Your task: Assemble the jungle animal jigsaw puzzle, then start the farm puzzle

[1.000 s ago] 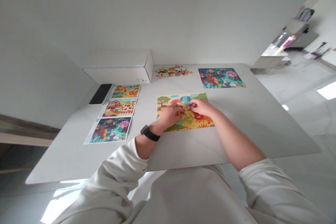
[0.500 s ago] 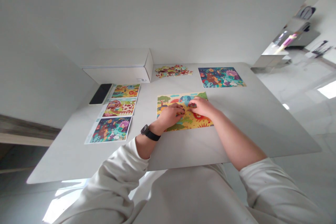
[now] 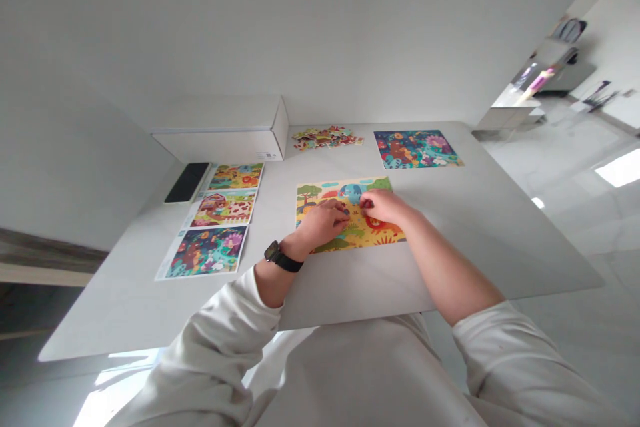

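Note:
A jigsaw puzzle with a yellow animal scene [image 3: 380,237] lies flat in front of me, showing a blue elephant, a tree and a red-maned lion. My left hand [image 3: 324,221], with a black watch on its wrist, is over the puzzle's left half. Its fingers are curled together and touch the surface. Over the right half, my right hand [image 3: 383,205] has thumb and fingertips drawn into a pinch near the lion and elephant. Whatever sits under or between the fingertips of either hand is too small and hidden to make out.
Loose puzzle pieces [image 3: 327,138] form a pile at the table's back, beside a white box [image 3: 220,141]. A dark picture puzzle [image 3: 417,149] lies back right. On the left are a phone [image 3: 187,183] and a sheet with three reference pictures [image 3: 206,251].
My right hand has drawn its fingers closer together over the puzzle. The left hand stays nearly in place, fingers still curled. The whole view has shifted slightly.

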`<move>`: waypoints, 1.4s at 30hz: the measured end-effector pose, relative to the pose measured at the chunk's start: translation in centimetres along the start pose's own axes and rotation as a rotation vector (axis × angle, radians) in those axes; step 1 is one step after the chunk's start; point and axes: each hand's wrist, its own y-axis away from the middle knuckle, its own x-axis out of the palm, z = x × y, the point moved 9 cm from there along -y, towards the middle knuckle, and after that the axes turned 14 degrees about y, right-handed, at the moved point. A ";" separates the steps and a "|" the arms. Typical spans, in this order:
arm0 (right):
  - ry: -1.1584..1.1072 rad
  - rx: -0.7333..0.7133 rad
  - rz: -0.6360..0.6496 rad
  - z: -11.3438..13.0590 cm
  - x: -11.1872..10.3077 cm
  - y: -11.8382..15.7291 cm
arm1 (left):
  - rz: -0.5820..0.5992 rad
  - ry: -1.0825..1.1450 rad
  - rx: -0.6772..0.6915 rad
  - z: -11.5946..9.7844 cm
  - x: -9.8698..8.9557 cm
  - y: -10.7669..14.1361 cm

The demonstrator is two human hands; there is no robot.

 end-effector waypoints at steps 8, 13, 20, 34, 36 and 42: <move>0.119 -0.095 -0.013 1.3 -0.5 0.2 | 0.003 -0.087 0.020 -0.2 -0.1 0.1; 0.199 -0.093 0.045 2.2 -0.6 0.8 | 0.085 -0.069 0.044 -0.4 0.1 0.4; 0.236 -0.145 0.006 3.8 -2.7 2.7 | 0.172 -0.126 0.090 2.2 -2.8 2.8; 0.245 -0.034 -0.168 0.9 0.6 8.1 | 0.209 -0.201 0.050 8.1 -4.4 6.9; 0.230 -0.007 -0.175 -0.5 0.6 9.0 | 0.222 -0.217 0.048 7.2 -3.2 6.0; 0.242 0.200 -0.157 -6.5 0.4 13.2 | 0.268 -0.233 0.093 1.2 2.1 1.7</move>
